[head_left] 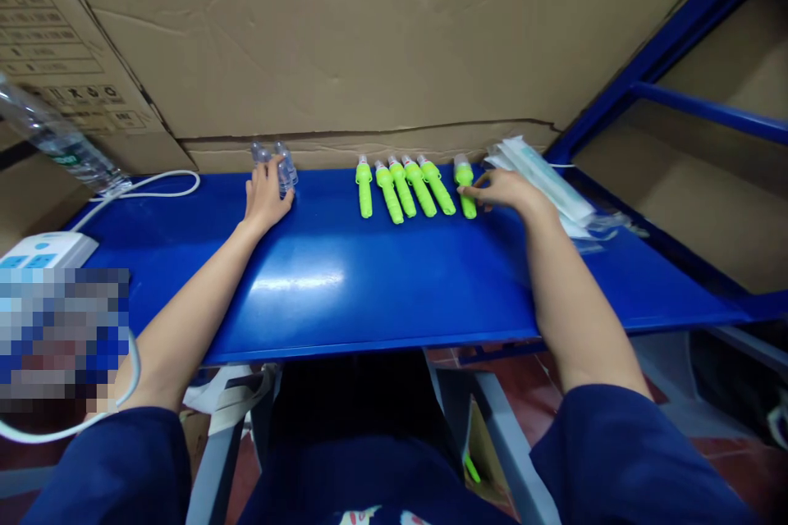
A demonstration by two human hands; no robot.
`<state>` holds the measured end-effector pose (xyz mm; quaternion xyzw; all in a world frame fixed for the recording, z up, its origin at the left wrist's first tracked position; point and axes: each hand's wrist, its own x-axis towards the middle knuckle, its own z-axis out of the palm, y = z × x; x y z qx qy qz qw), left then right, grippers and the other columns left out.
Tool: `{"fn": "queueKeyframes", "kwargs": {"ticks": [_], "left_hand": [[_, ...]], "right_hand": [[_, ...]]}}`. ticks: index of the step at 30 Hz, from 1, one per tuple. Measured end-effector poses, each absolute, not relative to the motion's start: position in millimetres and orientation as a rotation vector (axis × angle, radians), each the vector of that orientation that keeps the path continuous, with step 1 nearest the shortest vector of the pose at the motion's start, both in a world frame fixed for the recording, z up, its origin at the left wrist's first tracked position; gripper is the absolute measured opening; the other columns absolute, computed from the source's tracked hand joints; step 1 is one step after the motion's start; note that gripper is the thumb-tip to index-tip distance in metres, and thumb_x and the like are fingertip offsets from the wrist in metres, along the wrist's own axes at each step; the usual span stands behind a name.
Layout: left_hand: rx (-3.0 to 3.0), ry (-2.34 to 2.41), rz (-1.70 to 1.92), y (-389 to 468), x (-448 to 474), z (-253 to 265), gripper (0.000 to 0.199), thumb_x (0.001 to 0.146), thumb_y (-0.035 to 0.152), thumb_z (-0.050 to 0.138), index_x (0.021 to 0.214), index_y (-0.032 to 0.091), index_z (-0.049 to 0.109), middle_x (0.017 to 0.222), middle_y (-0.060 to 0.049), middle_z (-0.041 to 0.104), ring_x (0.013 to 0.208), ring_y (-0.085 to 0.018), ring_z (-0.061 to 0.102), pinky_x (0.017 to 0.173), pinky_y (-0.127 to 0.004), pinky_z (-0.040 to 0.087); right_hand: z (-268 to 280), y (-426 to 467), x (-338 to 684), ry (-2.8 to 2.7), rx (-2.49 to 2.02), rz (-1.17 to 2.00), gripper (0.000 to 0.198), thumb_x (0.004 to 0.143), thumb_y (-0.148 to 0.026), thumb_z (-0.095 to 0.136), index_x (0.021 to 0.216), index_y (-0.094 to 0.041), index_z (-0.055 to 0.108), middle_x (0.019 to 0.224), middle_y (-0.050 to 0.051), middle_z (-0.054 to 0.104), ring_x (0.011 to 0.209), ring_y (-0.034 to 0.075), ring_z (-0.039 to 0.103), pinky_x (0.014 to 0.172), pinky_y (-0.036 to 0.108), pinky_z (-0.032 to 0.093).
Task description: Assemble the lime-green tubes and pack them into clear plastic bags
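Note:
My left hand (pixel 266 195) is at the back left of the blue table, its fingers and thumb closed around a clear plastic cap (pixel 285 179). More clear caps (pixel 263 154) stand close by, partly covered by my fingers. Farther right, my right hand (pixel 501 190) pinches a lime-green tube (pixel 468 203) lying on the table, whose tip carries a wider clear cap (pixel 462 165). To the left of it several similar lime-green tubes (pixel 402 189) lie in a row, narrow pale tips pointing toward the cardboard.
Flat white-and-blue plastic packets (pixel 545 180) lie right of my right hand. A clear bottle (pixel 67 148), a white power strip (pixel 52 250) and its cable are at the left. Cardboard (pixel 369 41) walls the back of the blue table (pixel 369 287). A blue frame (pixel 707 111) rises at right.

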<state>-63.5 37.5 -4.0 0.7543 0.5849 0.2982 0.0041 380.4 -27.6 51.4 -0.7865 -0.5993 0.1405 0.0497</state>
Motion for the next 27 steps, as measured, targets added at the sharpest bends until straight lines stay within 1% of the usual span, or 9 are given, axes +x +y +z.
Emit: {"fn": "queueKeyframes", "kwargs": {"ticks": [3, 7, 10, 13, 16, 19, 22, 25, 27], "left_hand": [[2.368, 1.818, 0.941, 38.0, -64.6, -4.6, 0.074, 0.084, 0.032, 0.067, 0.153, 0.03, 0.038, 0.15, -0.02, 0.049, 0.143, -0.048, 0.044, 0.112, -0.074, 0.038], [2.375, 1.825, 0.926, 37.3, -64.3, -3.7, 0.076, 0.084, 0.031, 0.066, 0.154, 0.03, 0.037, 0.153, -0.02, 0.048, 0.144, -0.048, 0.044, 0.113, -0.074, 0.038], [2.382, 1.848, 0.9, 34.8, -62.7, -1.3, 0.075, 0.084, 0.029, 0.063, 0.154, 0.028, 0.037, 0.152, -0.021, 0.05, 0.143, -0.046, 0.046, 0.113, -0.072, 0.04], [2.378, 1.866, 0.867, 31.4, -61.3, 1.9, 0.075, 0.085, 0.03, 0.062, 0.155, 0.025, 0.037, 0.151, -0.022, 0.051, 0.143, -0.046, 0.047, 0.113, -0.069, 0.041], [2.374, 1.868, 0.847, 29.0, -60.6, 4.5, 0.074, 0.086, 0.03, 0.061, 0.155, 0.022, 0.037, 0.152, -0.023, 0.05, 0.144, -0.045, 0.047, 0.114, -0.067, 0.042], [2.374, 1.87, 0.835, 28.3, -60.2, 5.3, 0.074, 0.087, 0.03, 0.061, 0.156, 0.022, 0.036, 0.152, -0.022, 0.05, 0.145, -0.044, 0.046, 0.115, -0.066, 0.041], [2.363, 1.883, 0.827, 28.4, -60.0, 4.8, 0.074, 0.087, 0.03, 0.06, 0.156, 0.025, 0.035, 0.152, -0.021, 0.05, 0.146, -0.044, 0.046, 0.115, -0.067, 0.041], [2.357, 1.883, 0.837, 29.1, -60.2, 3.7, 0.074, 0.087, 0.03, 0.061, 0.156, 0.027, 0.034, 0.152, -0.02, 0.05, 0.145, -0.044, 0.047, 0.114, -0.068, 0.042], [2.361, 1.863, 0.852, 30.2, -60.9, 2.8, 0.075, 0.086, 0.03, 0.061, 0.156, 0.026, 0.035, 0.152, -0.021, 0.051, 0.145, -0.045, 0.047, 0.114, -0.069, 0.041]], "right_hand": [[49.4, -26.5, 381.4, -1.803, -2.426, 0.439, 0.032, 0.102, -0.041, 0.064, 0.094, -0.01, 0.072, 0.074, 0.012, 0.073, 0.064, 0.017, 0.065, 0.065, 0.027, 0.047], [49.4, -25.5, 380.8, -1.799, -2.43, 0.432, 0.03, 0.099, -0.039, 0.069, 0.092, -0.01, 0.072, 0.071, 0.01, 0.072, 0.067, 0.018, 0.068, 0.067, 0.026, 0.048], [49.5, -24.5, 381.5, -1.778, -2.437, 0.407, 0.023, 0.098, -0.035, 0.07, 0.097, -0.012, 0.073, 0.068, 0.008, 0.071, 0.071, 0.021, 0.071, 0.066, 0.027, 0.051], [49.5, -23.6, 384.1, -1.793, -2.439, 0.368, 0.018, 0.097, -0.03, 0.07, 0.102, -0.014, 0.075, 0.066, 0.006, 0.071, 0.077, 0.024, 0.075, 0.071, 0.029, 0.055], [49.8, -23.8, 386.1, -1.802, -2.447, 0.351, 0.023, 0.097, -0.031, 0.067, 0.108, -0.013, 0.076, 0.068, 0.007, 0.072, 0.079, 0.025, 0.075, 0.073, 0.03, 0.056], [49.3, -24.6, 386.0, -1.781, -2.457, 0.306, 0.03, 0.1, -0.036, 0.062, 0.11, -0.012, 0.076, 0.072, 0.009, 0.073, 0.082, 0.027, 0.075, 0.075, 0.032, 0.055], [46.2, -23.7, 387.8, -1.733, -2.44, 0.215, 0.032, 0.1, -0.037, 0.06, 0.112, -0.012, 0.075, 0.082, 0.013, 0.076, 0.09, 0.029, 0.075, 0.083, 0.035, 0.056], [39.7, -19.8, 396.3, -1.692, -2.389, 0.096, 0.032, 0.099, -0.038, 0.059, 0.113, -0.014, 0.075, 0.096, 0.018, 0.077, 0.101, 0.033, 0.073, 0.091, 0.041, 0.057], [34.8, -16.3, 403.9, -1.732, -2.29, 0.044, 0.035, 0.098, -0.038, 0.056, 0.114, -0.013, 0.074, 0.103, 0.021, 0.076, 0.106, 0.036, 0.071, 0.093, 0.047, 0.057]]}}
